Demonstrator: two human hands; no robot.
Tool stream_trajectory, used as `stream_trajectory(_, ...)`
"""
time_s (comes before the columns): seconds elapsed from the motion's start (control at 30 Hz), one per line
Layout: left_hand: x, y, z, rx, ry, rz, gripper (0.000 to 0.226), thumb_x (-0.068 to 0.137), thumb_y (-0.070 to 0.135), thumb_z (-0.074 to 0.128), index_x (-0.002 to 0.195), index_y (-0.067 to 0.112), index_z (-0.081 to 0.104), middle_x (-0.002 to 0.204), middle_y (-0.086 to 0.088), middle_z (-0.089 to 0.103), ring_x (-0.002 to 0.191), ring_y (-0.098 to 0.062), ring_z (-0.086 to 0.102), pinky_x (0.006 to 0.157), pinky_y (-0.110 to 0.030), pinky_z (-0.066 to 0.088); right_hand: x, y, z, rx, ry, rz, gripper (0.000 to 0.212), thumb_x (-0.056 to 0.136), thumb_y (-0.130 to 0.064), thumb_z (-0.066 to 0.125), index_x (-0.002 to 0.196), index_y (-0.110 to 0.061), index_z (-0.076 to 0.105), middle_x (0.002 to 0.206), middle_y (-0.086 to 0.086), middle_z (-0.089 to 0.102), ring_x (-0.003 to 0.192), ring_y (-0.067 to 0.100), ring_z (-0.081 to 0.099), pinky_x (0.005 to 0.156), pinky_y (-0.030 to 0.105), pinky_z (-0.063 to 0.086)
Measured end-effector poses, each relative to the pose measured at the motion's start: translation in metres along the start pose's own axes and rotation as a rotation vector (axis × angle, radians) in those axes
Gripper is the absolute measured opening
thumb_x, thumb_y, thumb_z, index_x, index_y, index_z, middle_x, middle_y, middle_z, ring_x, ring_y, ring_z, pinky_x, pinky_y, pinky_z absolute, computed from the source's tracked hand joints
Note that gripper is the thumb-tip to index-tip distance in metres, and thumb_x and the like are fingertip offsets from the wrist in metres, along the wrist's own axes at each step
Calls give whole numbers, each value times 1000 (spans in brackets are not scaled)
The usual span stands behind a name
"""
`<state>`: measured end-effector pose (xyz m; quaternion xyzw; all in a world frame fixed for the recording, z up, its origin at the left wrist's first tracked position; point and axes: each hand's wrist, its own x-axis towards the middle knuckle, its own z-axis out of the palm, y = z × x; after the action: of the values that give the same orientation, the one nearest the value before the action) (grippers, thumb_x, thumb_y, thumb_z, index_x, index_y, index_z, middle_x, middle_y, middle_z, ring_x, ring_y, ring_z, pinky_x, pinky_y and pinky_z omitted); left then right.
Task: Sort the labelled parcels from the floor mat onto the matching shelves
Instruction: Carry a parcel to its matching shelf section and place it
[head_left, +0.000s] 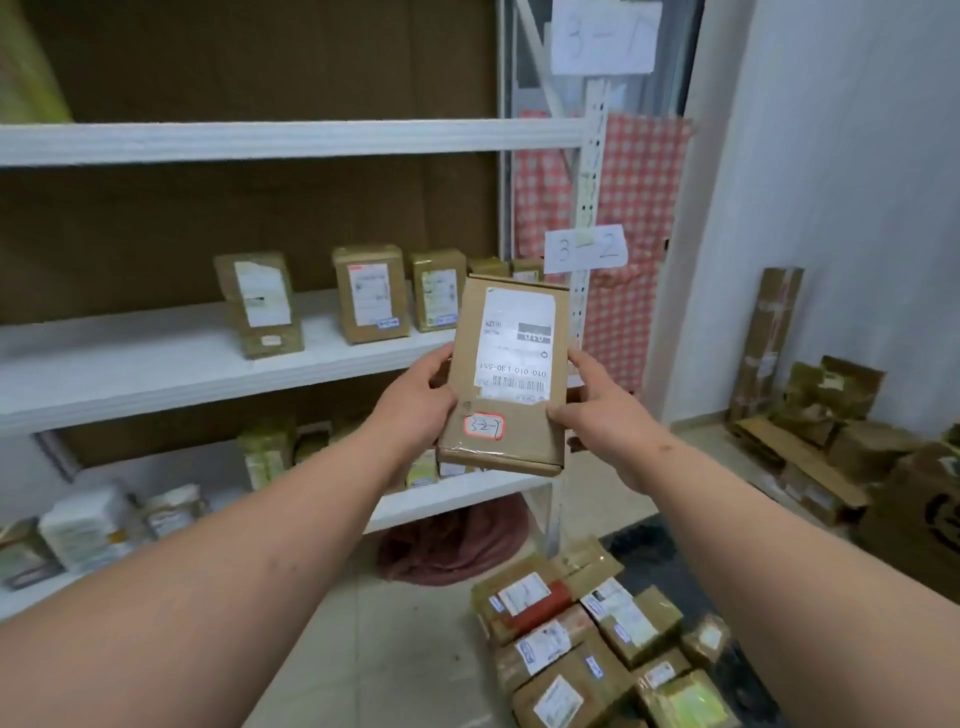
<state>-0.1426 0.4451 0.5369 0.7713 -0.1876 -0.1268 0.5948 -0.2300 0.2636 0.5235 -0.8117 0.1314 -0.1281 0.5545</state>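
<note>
Even, soft indoor light with faint shadows; wide-angle bending at the edges, and slight blur throughout.

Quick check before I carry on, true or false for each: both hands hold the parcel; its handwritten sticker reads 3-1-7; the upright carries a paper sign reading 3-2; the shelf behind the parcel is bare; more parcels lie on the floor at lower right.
1. Both the left hand and the right hand hold the parcel: true.
2. The sticker reads 3-1-7: false, it reads 3-2-7.
3. A 3-2 sign hangs on the upright: true.
4. The shelf behind is bare: false, upright parcels stand on it.
5. The floor parcels lie at lower right: true.
</note>
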Motion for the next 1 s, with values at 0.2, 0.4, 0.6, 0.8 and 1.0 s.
stream_trajectory(0.2,-3,12,-66,-19,75,-22,49,101,27,53,145,45,40,118,1,69,90,-18,73,72,-36,61,20,-44,48,-23,-39,-78,70,93,-9,57,143,-50,33,121,-12,64,110,14,61,88,38,54)
stream_trajectory(0.4,-1,3,-142,15,145,17,51,103,21,49,147,43,38,123,1,67,97,-20,71,86,-44,59,30,-89,111,-39,-64,-130,68,96,-7,54,148,-44,28,128,-4,62,116,19,58,100,44,49)
stream_trajectory(0.6,-7,-4,-206,125,181,60,50,104,22,48,149,41,38,124,5,65,100,-14,68,70,-23,54,40,-120,169,-70,-99,-160,70,97,-11,55,149,-45,24,137,-5,56,120,20,56,103,44,48)
stream_trajectory(0.8,-28,-16,-250,243,268,28,51,103,20,46,148,41,38,116,3,67,98,-15,67,76,-27,55,42,-138,216,-96,-172,-186,71,95,-17,60,149,-43,23,135,-2,59,120,22,57,102,47,48)
stream_trajectory(1.0,-44,-23,-275,228,372,-49,50,99,30,52,145,46,39,107,2,73,98,-23,70,90,-48,57,41,-156,241,-172,-286,-258,75,95,-21,61,152,-38,17,140,-2,55,126,23,54,104,48,47)
